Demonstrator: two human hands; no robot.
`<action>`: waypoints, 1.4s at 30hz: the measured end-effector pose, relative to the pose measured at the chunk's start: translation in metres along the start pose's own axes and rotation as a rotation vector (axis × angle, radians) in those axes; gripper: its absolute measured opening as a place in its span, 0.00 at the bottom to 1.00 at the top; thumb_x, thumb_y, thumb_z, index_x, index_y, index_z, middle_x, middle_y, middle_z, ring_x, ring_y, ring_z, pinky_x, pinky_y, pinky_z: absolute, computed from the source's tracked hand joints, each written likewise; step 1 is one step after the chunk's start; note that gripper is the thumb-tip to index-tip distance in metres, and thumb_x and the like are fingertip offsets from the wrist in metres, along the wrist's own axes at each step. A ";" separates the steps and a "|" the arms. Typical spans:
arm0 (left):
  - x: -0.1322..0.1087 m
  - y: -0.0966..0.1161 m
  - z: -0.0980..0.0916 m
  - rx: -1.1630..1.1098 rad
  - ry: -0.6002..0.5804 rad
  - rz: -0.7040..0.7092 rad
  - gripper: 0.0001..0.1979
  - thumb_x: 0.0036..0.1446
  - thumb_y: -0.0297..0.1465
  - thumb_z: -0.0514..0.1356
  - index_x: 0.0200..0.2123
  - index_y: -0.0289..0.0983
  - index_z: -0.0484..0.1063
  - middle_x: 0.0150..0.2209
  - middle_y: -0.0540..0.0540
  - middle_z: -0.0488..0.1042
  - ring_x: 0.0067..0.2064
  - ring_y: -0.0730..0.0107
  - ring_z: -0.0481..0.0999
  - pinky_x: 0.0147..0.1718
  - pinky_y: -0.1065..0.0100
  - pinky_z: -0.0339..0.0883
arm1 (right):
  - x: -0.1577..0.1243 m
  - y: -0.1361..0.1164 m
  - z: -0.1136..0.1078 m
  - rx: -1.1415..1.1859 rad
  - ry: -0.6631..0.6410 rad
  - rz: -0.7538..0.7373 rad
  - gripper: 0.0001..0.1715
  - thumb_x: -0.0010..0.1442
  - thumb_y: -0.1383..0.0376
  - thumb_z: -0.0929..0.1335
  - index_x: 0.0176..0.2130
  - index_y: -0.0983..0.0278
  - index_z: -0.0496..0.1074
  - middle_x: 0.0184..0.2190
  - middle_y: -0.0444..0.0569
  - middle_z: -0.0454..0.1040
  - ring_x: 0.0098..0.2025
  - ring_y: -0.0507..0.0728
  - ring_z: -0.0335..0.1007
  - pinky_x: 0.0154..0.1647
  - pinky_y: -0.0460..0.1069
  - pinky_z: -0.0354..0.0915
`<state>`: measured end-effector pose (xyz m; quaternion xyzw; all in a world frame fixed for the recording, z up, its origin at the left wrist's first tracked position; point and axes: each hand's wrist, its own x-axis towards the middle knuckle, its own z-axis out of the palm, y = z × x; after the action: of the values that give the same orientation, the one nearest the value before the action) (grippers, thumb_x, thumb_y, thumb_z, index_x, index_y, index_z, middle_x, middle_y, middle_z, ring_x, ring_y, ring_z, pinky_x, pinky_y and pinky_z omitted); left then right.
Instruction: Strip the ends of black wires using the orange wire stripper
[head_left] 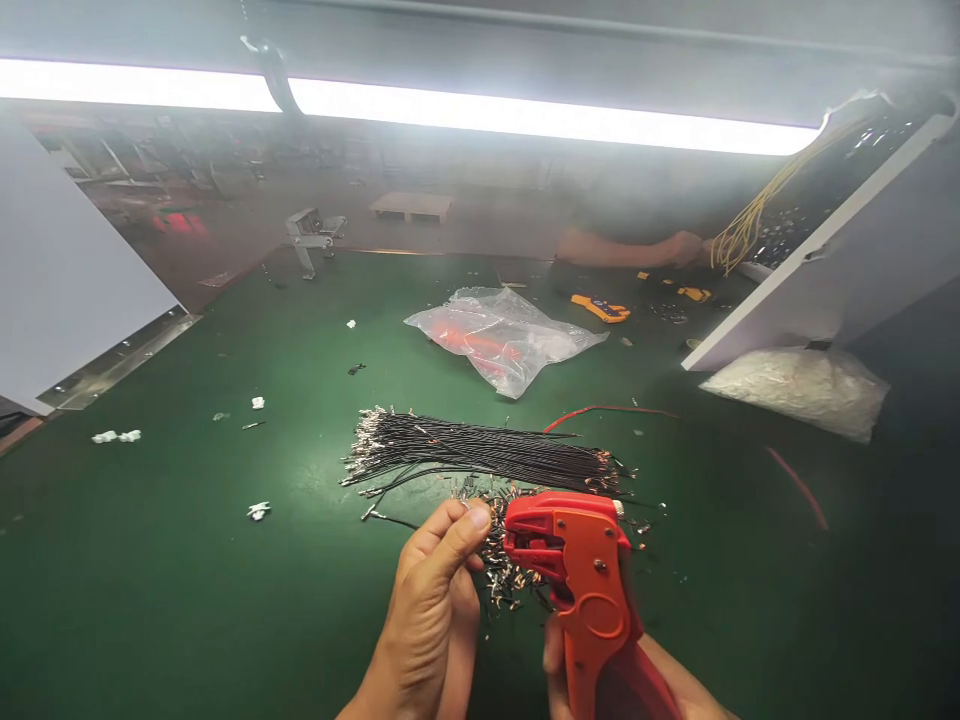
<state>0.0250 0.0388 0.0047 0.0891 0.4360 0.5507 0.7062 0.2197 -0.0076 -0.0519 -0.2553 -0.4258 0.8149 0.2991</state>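
Observation:
My right hand (556, 660) is wrapped round the handle of a red and orange wire stripper (592, 565), mostly hidden behind it. The stripper's jaws point left toward my left hand (435, 590). Thumb and forefinger of that hand are pinched together just short of the jaws; what lies between them is too small to make out. A black wire (394, 520) with a metal terminal on its left end runs behind my left hand. Beyond both hands lies a bundle of black wires (480, 450), terminals left and bare copper right. Cut scraps (514, 580) are heaped beneath the stripper.
Past the bundle on the green table (187, 580) are a clear plastic bag (510, 340) and a yellow tool (600, 307). White connectors (259, 511) lie left. A filled bag (799, 390) stands right. Another person's arm (630, 248) reaches toward yellow wires (750, 220).

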 end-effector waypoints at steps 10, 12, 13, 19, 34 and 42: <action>0.002 0.000 0.000 0.035 -0.020 -0.035 0.10 0.45 0.36 0.71 0.28 0.38 0.77 0.40 0.50 0.72 0.43 0.68 0.63 0.41 0.67 0.56 | 0.002 -0.006 0.007 -0.019 0.039 0.058 0.37 0.52 0.43 0.74 0.48 0.65 0.66 0.32 0.46 0.68 0.28 0.50 0.54 0.31 0.46 0.53; 0.001 0.001 0.003 0.031 -0.027 -0.030 0.10 0.43 0.36 0.71 0.27 0.38 0.77 0.40 0.50 0.72 0.43 0.67 0.63 0.42 0.66 0.56 | 0.002 -0.008 0.007 -0.018 0.034 0.051 0.37 0.51 0.44 0.75 0.48 0.65 0.66 0.31 0.45 0.68 0.27 0.49 0.53 0.31 0.46 0.53; 0.000 0.001 0.005 0.032 -0.028 -0.022 0.10 0.43 0.36 0.71 0.26 0.38 0.76 0.40 0.49 0.73 0.44 0.67 0.64 0.43 0.66 0.57 | 0.003 -0.008 0.007 -0.016 0.027 0.042 0.36 0.51 0.44 0.75 0.47 0.65 0.66 0.31 0.45 0.68 0.27 0.49 0.54 0.31 0.46 0.53; -0.003 -0.001 0.007 0.068 0.014 0.006 0.09 0.45 0.35 0.70 0.25 0.38 0.75 0.40 0.47 0.74 0.42 0.65 0.67 0.43 0.64 0.59 | 0.004 -0.014 0.011 -0.065 0.094 0.130 0.33 0.51 0.47 0.76 0.44 0.65 0.64 0.30 0.47 0.69 0.28 0.50 0.56 0.31 0.47 0.54; -0.004 -0.005 0.002 0.140 -0.048 0.044 0.10 0.49 0.37 0.65 0.23 0.39 0.71 0.44 0.46 0.75 0.50 0.57 0.67 0.48 0.59 0.57 | -0.001 0.011 -0.007 -0.152 0.161 -0.017 0.27 0.53 0.43 0.72 0.31 0.63 0.66 0.21 0.40 0.57 0.21 0.49 0.48 0.22 0.46 0.48; 0.002 0.008 0.002 0.053 0.034 0.115 0.08 0.49 0.35 0.68 0.24 0.40 0.73 0.38 0.50 0.74 0.48 0.65 0.64 0.39 0.68 0.57 | -0.001 -0.010 0.012 0.263 0.048 -0.008 0.41 0.48 0.42 0.73 0.52 0.65 0.70 0.35 0.51 0.73 0.34 0.55 0.65 0.37 0.49 0.60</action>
<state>0.0208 0.0444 0.0101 0.1232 0.4566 0.5801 0.6632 0.2145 -0.0105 -0.0372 -0.2315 -0.3093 0.8561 0.3433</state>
